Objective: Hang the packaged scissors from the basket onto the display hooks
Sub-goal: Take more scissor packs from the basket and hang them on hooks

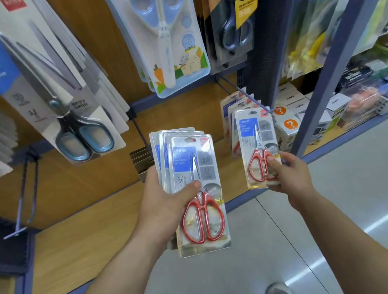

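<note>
Gripping scissors stack (195, 188), right hand (287, 177) pinching pack (259, 148)

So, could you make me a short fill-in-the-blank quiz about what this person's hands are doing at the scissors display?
1. The left hand grips a stack of packs holding scissors with ___ handles.
2. The right hand holds only ___ pack, its top by a hook.
3. The rabbit pack hanging above holds scissors with ___ handles.
Missing words: red; one; blue.
</note>
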Demonstrator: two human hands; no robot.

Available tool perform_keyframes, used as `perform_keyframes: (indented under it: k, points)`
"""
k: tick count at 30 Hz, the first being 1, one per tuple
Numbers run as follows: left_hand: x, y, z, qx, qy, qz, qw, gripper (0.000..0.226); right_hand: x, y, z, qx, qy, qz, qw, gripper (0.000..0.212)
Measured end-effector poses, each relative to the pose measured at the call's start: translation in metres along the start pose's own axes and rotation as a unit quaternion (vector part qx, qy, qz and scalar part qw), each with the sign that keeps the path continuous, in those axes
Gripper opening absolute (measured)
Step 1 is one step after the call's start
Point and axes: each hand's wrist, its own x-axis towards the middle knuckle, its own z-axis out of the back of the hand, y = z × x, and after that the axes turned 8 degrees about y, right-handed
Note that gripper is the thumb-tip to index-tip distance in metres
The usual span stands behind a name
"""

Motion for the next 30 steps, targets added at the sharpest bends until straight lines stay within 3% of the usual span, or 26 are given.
perform_keyframes:
  k: [2,7,11,12,14,16,20,24,30]
  points:
    - [0.0,0.0,0.0,0.0,-0.002,0.001,1.0,0.049,0.012,0.003,-0.007,-0.011,-0.014,-0.001,1.0,0.004]
    - [0.0,-0.001,0.0,-0.003,-0.006,0.007,1.0,0.049,0.042,0.005,-0.028,-0.067,-0.008,-0.021,0.998,0.024]
    - [0.0,-0.003,-0.001,-0.017,-0.013,0.011,1.0,0.048,0.04,0.004,-0.035,-0.175,-0.018,-0.041,0.984,0.069]
    - [0.0,-0.004,-0.001,-0.019,-0.015,0.011,1.0,0.048,0.03,0.005,-0.036,-0.172,-0.017,-0.044,0.984,0.07]
    - [0.001,-0.005,-0.003,-0.021,-0.017,0.008,1.0,0.049,-0.004,0.01,-0.04,-0.1,0.011,-0.039,0.994,0.048]
    - [0.001,-0.006,-0.005,-0.019,-0.015,0.008,1.0,0.049,-0.049,0.019,-0.048,-0.014,0.097,-0.028,0.995,0.024]
    - [0.0,-0.005,-0.01,-0.011,-0.011,-0.008,1.0,0.05,-0.108,0.032,-0.066,0.028,0.213,0.026,0.976,0.02]
    - [0.0,-0.004,-0.01,-0.026,-0.016,-0.019,0.999,0.052,-0.12,0.037,-0.075,0.045,0.194,0.048,0.979,0.027]
    - [0.004,-0.003,-0.003,-0.017,0.006,-0.022,1.0,0.05,-0.112,0.036,-0.064,0.115,0.158,0.017,0.981,0.013]
